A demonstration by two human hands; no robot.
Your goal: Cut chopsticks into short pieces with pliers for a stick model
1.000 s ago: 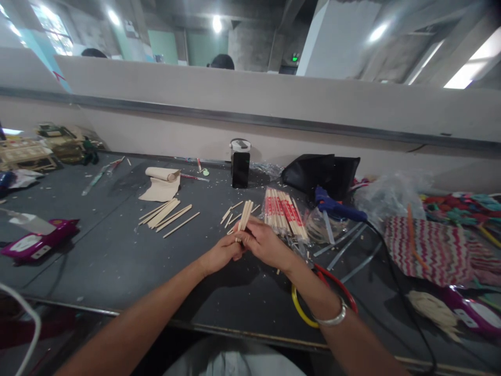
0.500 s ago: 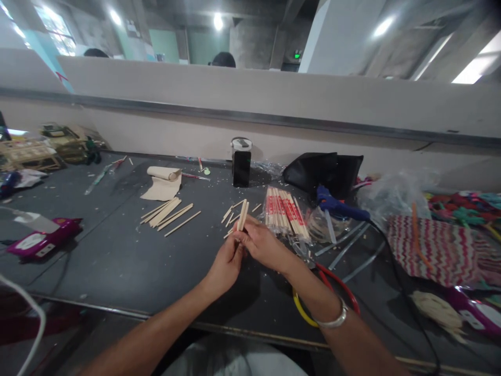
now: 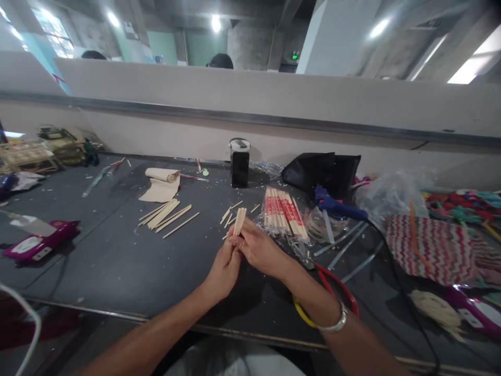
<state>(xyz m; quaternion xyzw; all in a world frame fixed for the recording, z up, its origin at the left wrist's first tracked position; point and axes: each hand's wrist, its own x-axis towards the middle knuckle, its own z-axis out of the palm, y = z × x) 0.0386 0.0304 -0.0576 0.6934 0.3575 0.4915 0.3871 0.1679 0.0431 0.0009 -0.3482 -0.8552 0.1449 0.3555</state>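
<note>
A small bundle of wooden sticks stands upright between my hands, over the dark table. My left hand is closed round its lower part, and my right hand grips it from the other side; the lower ends are hidden by my fingers. Just beyond my hands lie several short cut sticks. Longer loose sticks rest in a pile to the left. On the right, chopsticks in red-printed wrappers lie side by side. Pliers with red and yellow handles lie partly under my right forearm.
A blue glue gun and clear glue sticks lie at right, near a zigzag-patterned cloth. A black phone stands at the back. A cloth roll and a purple power strip are at left.
The bundle's tops sit lower and closer to my fingers, and more stick ends show side by side. Both hands stay together in nearly the same place.
</note>
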